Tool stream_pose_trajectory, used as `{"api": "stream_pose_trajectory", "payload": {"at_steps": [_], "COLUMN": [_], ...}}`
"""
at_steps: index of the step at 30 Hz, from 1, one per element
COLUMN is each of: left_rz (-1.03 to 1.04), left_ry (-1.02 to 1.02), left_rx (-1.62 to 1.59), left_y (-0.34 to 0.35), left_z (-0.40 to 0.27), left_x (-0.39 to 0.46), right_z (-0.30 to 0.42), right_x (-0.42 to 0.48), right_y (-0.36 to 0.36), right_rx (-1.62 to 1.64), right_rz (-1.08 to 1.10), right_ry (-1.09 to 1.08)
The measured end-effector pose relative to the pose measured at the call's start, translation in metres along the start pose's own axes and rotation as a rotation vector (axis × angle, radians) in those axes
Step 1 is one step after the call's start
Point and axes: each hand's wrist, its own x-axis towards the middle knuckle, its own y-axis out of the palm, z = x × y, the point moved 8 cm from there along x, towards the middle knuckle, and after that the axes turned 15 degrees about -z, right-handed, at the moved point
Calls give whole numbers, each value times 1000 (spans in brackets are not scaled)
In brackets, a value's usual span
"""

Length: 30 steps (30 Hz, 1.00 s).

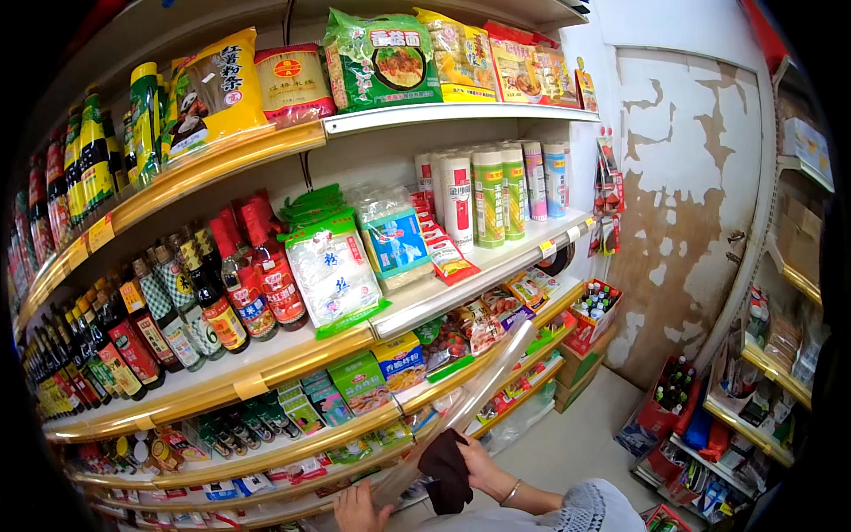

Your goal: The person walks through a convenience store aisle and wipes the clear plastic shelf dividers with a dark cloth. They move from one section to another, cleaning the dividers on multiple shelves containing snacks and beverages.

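Note:
A long, clear plastic strip [488, 376] slants up from the bottom of the view, in front of the lower shelves. My left hand [361, 509] grips it near its lower end, with the palm side hidden. A dark brown cloth [447, 471] hangs from my right hand [480, 463] and is pressed against the strip's middle. On the shelf beyond the strip are a green box [359, 382], a blue and yellow box [399, 364] and bagged foods [483, 326]. The strip's upper end reaches in front of these bags.
Sauce bottles [272, 279], noodle packs [336, 276] and cylindrical noodle bundles [488, 199] stand on the middle shelf [459, 272]. Large noodle bags [382, 60] fill the upper shelf. Bottle crates [595, 306] stand at the shelf's end, near a peeling door [671, 219]. Another stocked rack [758, 392] is at right.

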Motion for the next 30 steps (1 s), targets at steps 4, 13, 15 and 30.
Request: {"api": "stream_pose_trajectory", "payload": {"at_steps": [4,13,15,30], "left_rz": [108,381,344,190], "left_ry": [-114,-373,-369,-458], "left_rx": [-117,-116,-107,-87], "left_y": [36,51,56,22], "left_z": [-2,-33,-32,-5], "left_x": [-7,-8,-10,-19], "right_z": [16,28,24,51], "right_x": [1,-2,1,-13], "right_y": [-21,-61,-64,-15], "right_rx": [50,-91,-70,-1136], "right_rz": [-2,-64,-51,260], "right_ry": [6,-32,-29,-566]}}
